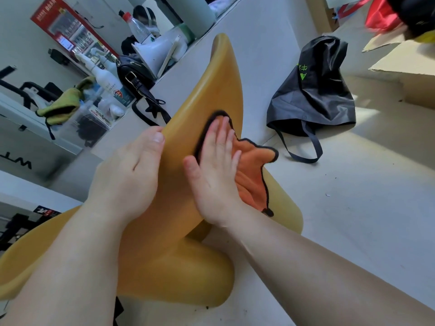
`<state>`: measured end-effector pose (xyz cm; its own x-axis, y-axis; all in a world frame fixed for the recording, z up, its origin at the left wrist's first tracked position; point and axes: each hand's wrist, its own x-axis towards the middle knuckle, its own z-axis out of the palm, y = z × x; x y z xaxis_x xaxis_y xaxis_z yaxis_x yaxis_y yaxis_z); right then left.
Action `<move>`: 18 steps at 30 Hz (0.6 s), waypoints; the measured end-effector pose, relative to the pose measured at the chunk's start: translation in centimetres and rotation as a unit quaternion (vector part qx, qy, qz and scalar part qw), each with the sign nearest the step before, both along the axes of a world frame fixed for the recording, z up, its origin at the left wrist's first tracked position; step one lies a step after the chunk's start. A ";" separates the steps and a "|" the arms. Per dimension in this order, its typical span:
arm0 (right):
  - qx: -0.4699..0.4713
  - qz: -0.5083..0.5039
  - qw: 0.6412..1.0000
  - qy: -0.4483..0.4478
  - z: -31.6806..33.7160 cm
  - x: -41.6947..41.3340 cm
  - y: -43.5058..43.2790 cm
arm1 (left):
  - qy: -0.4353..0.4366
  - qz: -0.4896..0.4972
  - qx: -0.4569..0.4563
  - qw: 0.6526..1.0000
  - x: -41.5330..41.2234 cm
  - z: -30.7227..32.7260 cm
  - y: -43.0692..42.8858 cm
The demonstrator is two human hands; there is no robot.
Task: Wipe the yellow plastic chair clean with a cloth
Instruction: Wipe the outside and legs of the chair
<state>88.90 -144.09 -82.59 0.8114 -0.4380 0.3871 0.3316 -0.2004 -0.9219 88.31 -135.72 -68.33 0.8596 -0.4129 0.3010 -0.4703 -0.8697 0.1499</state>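
1. Yellow plastic chair (211,90) lies tipped on the pale floor (353,208), right below the person, its curved shell rising between both forearms.
2. Left hand (127,175) grips the shell's near edge: thumb on the front face, the rest hidden behind the rim. It reads as a steadying hold.
3. Right hand (211,175) lies flat, fingers (223,135) straight and close together, pressing the orange cloth (251,168) against the shell (black-trimmed, part of it bunched loose beside the palm).
4. Step in hand, by my judgement: wiping is under way high on the shell. Which parts are already clean I cannot tell.
5. The next move probably calls for a sweep along the curve toward the tip, with the left hand bracing so the shell doesn't rock.
6. Around it: a black bag (315,90) slumps on the floor to the right, well apart, with a cardboard box (412,74) beyond. On the counter (14,107) to the left are a spray bottle (103,76), a green rag (61,104) and a black handbag (131,74), whose strap dangles near the chair's edge and could snag.
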 end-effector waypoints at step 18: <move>0.094 -0.049 0.992 0.061 -3.6 1.2 -2.2 | -0.090 0.018 0.067 0.994 -0.6 -0.7 -1.2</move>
<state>90.15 -146.29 -86.16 0.7969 -0.5725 0.1925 0.2021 -0.0476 -0.9782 87.70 -136.90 -69.02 0.8119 -0.4294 0.3956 -0.4469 -0.8931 -0.0522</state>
